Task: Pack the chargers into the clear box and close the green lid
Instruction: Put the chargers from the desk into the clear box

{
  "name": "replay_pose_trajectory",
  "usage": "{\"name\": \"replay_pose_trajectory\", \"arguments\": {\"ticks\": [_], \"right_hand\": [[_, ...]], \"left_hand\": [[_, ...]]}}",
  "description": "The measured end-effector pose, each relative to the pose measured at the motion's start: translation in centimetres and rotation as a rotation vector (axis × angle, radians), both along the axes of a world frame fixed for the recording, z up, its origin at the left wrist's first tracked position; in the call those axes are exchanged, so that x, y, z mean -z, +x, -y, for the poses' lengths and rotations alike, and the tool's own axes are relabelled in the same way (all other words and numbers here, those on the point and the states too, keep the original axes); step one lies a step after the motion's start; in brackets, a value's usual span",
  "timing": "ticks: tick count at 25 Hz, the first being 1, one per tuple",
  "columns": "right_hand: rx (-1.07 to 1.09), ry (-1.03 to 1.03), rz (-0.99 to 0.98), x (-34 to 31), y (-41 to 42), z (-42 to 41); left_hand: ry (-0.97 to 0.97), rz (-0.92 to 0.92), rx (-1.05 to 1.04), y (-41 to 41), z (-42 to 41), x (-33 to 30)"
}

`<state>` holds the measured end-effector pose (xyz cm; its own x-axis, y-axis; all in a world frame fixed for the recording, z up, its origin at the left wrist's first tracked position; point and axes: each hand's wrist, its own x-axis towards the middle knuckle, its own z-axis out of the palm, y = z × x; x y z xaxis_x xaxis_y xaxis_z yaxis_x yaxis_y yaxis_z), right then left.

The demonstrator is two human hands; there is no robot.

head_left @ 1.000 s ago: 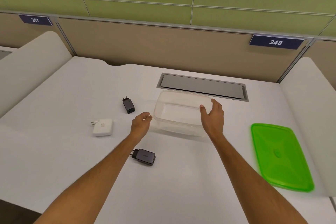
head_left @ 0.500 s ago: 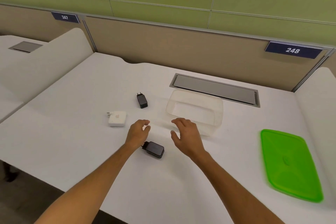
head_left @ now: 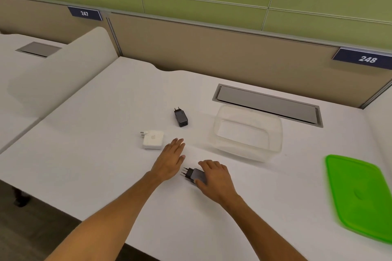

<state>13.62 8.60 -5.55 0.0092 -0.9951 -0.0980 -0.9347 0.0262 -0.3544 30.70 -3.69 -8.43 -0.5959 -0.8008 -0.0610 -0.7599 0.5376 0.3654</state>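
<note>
The clear box (head_left: 275,133) stands open and empty on the white desk (head_left: 84,154). The green lid (head_left: 360,197) lies flat to its right. A white charger (head_left: 153,139) and a small black charger (head_left: 181,117) lie left of the box. Nearer to me lies a dark grey charger (head_left: 194,175), prongs pointing left; my right hand (head_left: 214,178) rests over its right half, fingers curled around it. My left hand (head_left: 170,160) hovers flat and open beside it, fingertips close to the white charger.
A grey cable hatch (head_left: 267,105) is set into the desk behind the box. A beige partition with number plates 247 and 248 runs along the back. White dividers flank the desk; another desk lies to the left.
My right hand left the clear box, moved down-left and closed over the dark grey charger. My left hand opened flat and reached toward the white charger. The view shifted left.
</note>
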Motion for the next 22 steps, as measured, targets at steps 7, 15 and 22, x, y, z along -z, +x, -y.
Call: {"name": "replay_pose_trajectory", "arguments": {"ticks": [7,15,22], "right_hand": [[0.071,0.042,-0.043,1.3,1.1,0.6],[0.083,0.039,-0.076,2.3,1.7,0.1],[0.079,-0.003,-0.096,2.4,1.0,-0.1]], "left_hand": [[-0.025,0.120,0.153,-2.6,2.6,1.8],[-0.011,0.188,0.174,-3.3,3.3,3.9],[-0.089,0.223,0.204,-2.8,3.8,4.8]]}}
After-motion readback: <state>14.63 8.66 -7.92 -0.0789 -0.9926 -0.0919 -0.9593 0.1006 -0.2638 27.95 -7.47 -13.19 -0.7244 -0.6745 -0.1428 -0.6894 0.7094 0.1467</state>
